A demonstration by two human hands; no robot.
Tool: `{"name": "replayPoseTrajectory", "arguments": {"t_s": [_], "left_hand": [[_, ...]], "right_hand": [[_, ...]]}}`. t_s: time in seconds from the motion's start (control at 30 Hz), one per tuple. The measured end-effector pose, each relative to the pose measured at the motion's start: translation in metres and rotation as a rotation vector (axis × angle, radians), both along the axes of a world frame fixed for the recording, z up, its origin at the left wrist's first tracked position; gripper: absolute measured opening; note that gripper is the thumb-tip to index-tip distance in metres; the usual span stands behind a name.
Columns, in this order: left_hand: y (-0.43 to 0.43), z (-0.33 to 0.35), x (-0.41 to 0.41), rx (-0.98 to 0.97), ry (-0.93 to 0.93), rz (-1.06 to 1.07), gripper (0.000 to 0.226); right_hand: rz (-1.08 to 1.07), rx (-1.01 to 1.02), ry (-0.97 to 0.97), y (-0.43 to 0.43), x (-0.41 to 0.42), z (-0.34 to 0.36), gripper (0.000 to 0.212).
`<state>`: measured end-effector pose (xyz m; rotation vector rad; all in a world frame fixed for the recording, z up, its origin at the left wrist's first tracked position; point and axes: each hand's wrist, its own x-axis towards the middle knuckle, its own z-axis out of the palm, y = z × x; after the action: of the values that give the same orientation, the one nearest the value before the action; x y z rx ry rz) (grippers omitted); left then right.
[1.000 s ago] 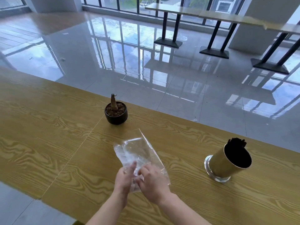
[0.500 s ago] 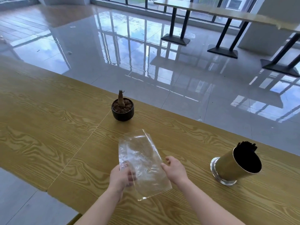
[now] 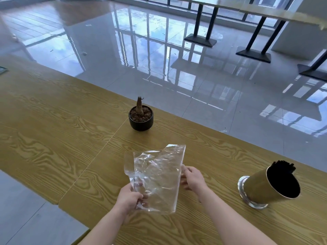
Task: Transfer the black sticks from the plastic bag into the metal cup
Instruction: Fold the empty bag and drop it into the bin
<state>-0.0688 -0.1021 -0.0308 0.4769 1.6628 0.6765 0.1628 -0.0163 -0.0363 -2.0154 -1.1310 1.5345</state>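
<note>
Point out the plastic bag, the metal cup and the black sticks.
Bag (image 3: 157, 177): head view, middle of the clear film.
Cup (image 3: 256, 186): head view, gold outer wall.
Sticks (image 3: 283, 164): head view, tips above the cup's rim.

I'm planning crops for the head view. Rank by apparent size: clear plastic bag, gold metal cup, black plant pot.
1. Clear plastic bag, largest.
2. Gold metal cup.
3. Black plant pot, smallest, though it sits farther from the camera, so its real size relative to the cup is unsure.
</note>
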Motion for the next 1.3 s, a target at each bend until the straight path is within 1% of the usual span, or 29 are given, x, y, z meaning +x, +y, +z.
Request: {"name": "replayPoseTrajectory", "arguments": {"t_s": [0.07,0.1,0.17,0.2,0.23,0.27,0.3,0.33,0.37,0.4,0.43,0.47,0.57,0.63,0.73,0.83,0.97,1.1,1.3], "left_hand": [[0.004,-0.001,-0.006,-0.025,0.011,-0.022,0.040],[0.005,-0.001,-0.009,-0.023,0.004,-0.024,0.033],[0.007,0.001,-0.014,-0.004,-0.053,0.006,0.011],[0.008,0.001,-0.017,-0.001,-0.083,0.029,0.013],[0.009,-0.002,-0.020,0.003,-0.122,0.074,0.021],[0.011,-0.003,-0.022,0.006,-0.105,0.110,0.028],[0.013,-0.007,-0.026,0.013,-0.040,0.145,0.033],[0.014,-0.008,-0.028,0.025,0.055,0.172,0.031],[0.015,-0.010,-0.030,0.041,0.126,0.189,0.025],[0.017,-0.011,-0.032,0.061,0.153,0.189,0.017],[0.018,-0.012,-0.035,0.085,0.151,0.184,0.012],[0.019,-0.013,-0.037,0.106,0.130,0.175,0.012],[0.021,-0.009,-0.048,0.164,0.027,0.142,0.017],[0.020,-0.002,-0.058,0.197,-0.045,0.121,0.024],[0.017,0.009,-0.073,0.232,-0.088,0.115,0.032],[0.007,0.019,-0.085,0.263,-0.063,0.163,0.032],[-0.016,0.029,-0.088,0.320,0.047,0.259,0.031],[-0.052,0.037,-0.084,0.348,0.236,0.323,0.018],[-0.114,0.051,-0.091,0.413,0.388,0.455,0.020]], "right_hand": [[0.038,0.009,0.004,0.002,-0.010,0.000,0.025],[0.076,0.024,-0.021,0.000,-0.015,-0.002,0.025],[0.118,0.049,-0.057,-0.006,-0.024,-0.008,0.034],[0.107,0.057,-0.050,-0.009,-0.028,-0.009,0.036],[0.093,0.062,-0.044,-0.012,-0.031,-0.010,0.037],[0.082,0.068,-0.042,-0.015,-0.035,-0.010,0.038],[0.074,0.074,-0.041,-0.017,-0.038,-0.011,0.039],[0.066,0.078,-0.034,-0.019,-0.042,-0.012,0.040],[0.051,0.081,-0.020,-0.020,-0.045,-0.011,0.041],[0.028,0.081,0.002,-0.021,-0.048,-0.011,0.042],[-0.006,0.078,0.035,-0.021,-0.050,-0.009,0.041],[-0.051,0.071,0.074,-0.021,-0.051,-0.008,0.039],[-0.177,0.040,0.161,-0.018,-0.058,-0.004,0.029],[-0.177,0.066,0.152,-0.016,-0.063,0.001,0.022],[-0.136,0.145,0.128,-0.015,-0.071,0.013,0.010],[-0.086,0.201,0.151,-0.016,-0.081,0.027,0.008],[0.019,0.271,0.138,-0.023,-0.091,0.037,0.007],[0.165,0.373,0.080,-0.040,-0.097,0.043,0.010],[0.445,0.593,-0.053,-0.076,-0.120,0.060,0.018]]}}
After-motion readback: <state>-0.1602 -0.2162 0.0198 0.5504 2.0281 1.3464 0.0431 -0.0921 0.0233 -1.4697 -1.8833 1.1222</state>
